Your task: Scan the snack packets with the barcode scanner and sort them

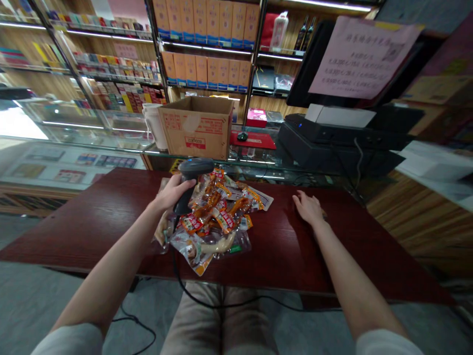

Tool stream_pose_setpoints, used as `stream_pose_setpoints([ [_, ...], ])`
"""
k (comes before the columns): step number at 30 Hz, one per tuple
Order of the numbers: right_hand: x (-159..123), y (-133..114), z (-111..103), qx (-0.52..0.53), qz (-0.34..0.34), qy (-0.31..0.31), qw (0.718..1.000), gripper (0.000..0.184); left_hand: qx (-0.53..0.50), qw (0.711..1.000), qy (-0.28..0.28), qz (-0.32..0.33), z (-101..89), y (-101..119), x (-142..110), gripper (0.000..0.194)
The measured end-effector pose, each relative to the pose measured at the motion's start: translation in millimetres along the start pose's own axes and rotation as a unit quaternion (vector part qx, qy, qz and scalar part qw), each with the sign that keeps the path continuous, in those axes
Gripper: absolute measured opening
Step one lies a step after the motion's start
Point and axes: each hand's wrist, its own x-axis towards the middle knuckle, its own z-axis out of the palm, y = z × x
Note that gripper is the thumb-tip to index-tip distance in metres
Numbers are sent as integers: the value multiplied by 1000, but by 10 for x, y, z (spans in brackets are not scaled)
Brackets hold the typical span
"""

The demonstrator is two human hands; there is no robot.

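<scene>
My left hand (173, 191) is wrapped round the grip of a black barcode scanner (195, 167), its head pointing right above a heap of packets. Beneath it lie several clear, vacuum-packed snacks (214, 202) with red and orange labels, brown meat showing inside. A packet with a pale chicken foot (218, 245) lies at the heap's front edge. My right hand (309, 208) rests low over the tabletop, right of the heap, fingers loosely spread. A small brownish thing (324, 213) peeks out beside that hand, too hidden to name.
The dark red table (275, 246) spans the front, with the scanner's black cable (207, 304) hanging over its near edge. Behind it stand an open cardboard box (197, 129), a white cup (154, 125) and a monitor (314, 64) with a pink notice. Stocked shelves line the back.
</scene>
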Motion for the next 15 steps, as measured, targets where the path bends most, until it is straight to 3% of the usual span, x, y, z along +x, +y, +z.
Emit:
stream_pose_setpoints([
  [2,-70,-23,9,9,-22,32,999,47,1,1000,-22,19,91,122,24,33],
  [4,-154,-252,38,61,-48,54,995,46,-10,999,-37,20,182,203,73,32],
  [7,-299,-837,72,157,-81,-3,984,47,-55,997,-49,-8,305,221,178,32],
  [10,-480,-1344,-26,196,-120,-31,973,66,-79,996,-40,-25,347,171,274,32],
  [13,-715,-1523,-276,192,-146,-74,968,87,-82,996,-9,-19,269,133,308,31],
  [15,-890,-1513,-434,180,-212,-121,953,96,-93,995,1,-16,186,122,295,33],
])
